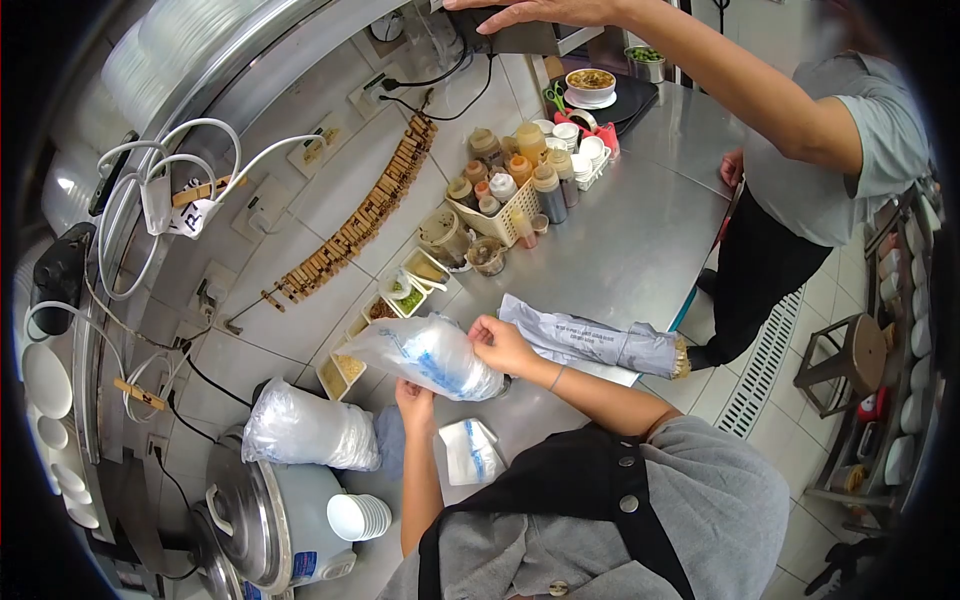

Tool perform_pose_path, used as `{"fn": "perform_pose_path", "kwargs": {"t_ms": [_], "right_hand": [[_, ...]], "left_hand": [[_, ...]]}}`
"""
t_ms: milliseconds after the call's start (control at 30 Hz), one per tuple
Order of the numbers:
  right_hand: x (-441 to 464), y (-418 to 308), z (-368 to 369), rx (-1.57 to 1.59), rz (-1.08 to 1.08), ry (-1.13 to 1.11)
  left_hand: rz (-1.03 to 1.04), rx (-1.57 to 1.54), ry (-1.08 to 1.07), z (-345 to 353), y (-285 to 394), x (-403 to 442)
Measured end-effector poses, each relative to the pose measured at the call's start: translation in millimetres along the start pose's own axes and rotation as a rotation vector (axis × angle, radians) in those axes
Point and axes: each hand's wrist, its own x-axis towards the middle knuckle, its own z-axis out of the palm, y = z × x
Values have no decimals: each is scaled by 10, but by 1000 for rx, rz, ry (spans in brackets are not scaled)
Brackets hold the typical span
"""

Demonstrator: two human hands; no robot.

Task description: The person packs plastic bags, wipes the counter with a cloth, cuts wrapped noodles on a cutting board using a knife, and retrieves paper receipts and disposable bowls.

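Both my hands are on a clear plastic bag (pixel 432 355) with blue print, held tilted above the steel counter; folded or bunched clear plastic shows inside it. My left hand (pixel 413 402) is closed on its lower edge, with the thumb up. On its far right side my right hand (pixel 503 345) pinches the plastic between thumb and fingers. Below the bag lies a folded white packet (pixel 470 452) with blue print. A grey printed wrapper (pixel 590 340) with something long inside lies to the right of my right hand. Left of my left hand stands another stuffed plastic bag (pixel 310 425).
Small trays of toppings (pixel 342 372) line the wall. A cream basket (pixel 497 222) holds several sauce bottles. White cups (pixel 358 517) and a lidded pot (pixel 255 515) stand at lower left. At upper right, a person (pixel 840 150) stretches an arm over the counter near a soup bowl (pixel 590 82).
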Motion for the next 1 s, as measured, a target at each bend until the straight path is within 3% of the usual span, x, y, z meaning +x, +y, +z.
{"fn": "perform_pose_path", "kwargs": {"t_ms": [300,400,500,567,600,633,700,767,800,867,900,933,967,1000], "right_hand": [[58,19,6,-236,177,53],[67,21,-4,-269,234,21],[60,55,-29,-204,115,3],[41,70,-50,-99,77,19],[24,18,-49,12,41,37],[1,-35,-38,13,39,40],[-66,-159,-7,111,-250,27],[-138,-349,21,13,-339,-24],[-154,-393,53,-85,-431,-77],[-220,-230,166,-129,-405,-52],[-215,-51,187,-249,-366,-97],[-201,1,192,-370,-330,-142],[-192,50,190,-350,-440,-94],[-180,66,180,-356,-454,-96]], "left_hand": [[-100,132,36,77,29,114],[-225,105,54,43,59,149],[-218,172,22,-31,36,152],[4,183,30,-15,73,138],[5,183,28,-9,120,123],[41,92,16,-8,178,106],[76,1,2,38,276,60],[127,-635,-267,123,305,-12],[124,-634,-268,132,177,-19],[209,-319,-154,122,-214,-35],[216,-324,-160,137,-291,-66],[219,-127,-107,150,-346,-87],[225,68,-51,156,-381,-69],[239,60,-52,160,-371,-71]]}}
